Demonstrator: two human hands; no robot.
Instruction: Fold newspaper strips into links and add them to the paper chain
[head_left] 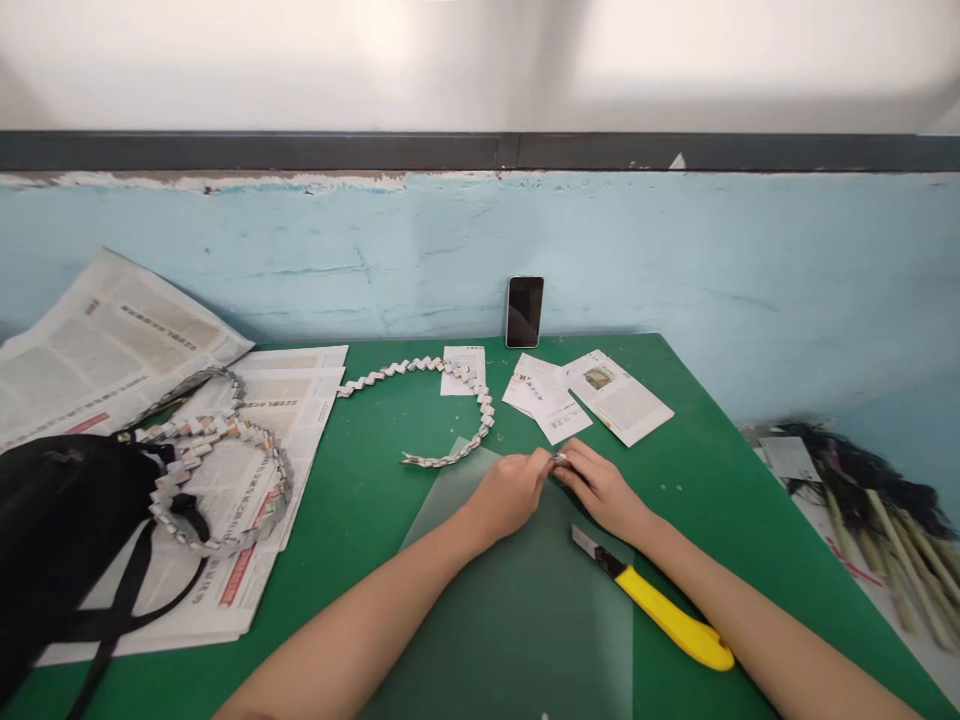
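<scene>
My left hand (514, 490) and my right hand (600, 488) meet over the clear sheet (517, 630) on the green table. Between their fingertips is a small folded paper piece (558, 458), mostly covered by the fingers. Beside my right forearm lies a utility knife (667, 615) with a yellow handle, its blade toward my hands. A zigzag chain of folded paper (486, 405) curves behind my left hand, one end near the clear sheet. Printed paper slips (551, 400) and a white printed card (626, 400) lie beyond my hands.
Newspapers (300, 400) cover the table's left side, with more folded chain (281, 480) and a black bag (67, 540) on them. A phone (524, 312) leans on the blue wall. Long stalks (900, 560) lie beyond the table's right edge.
</scene>
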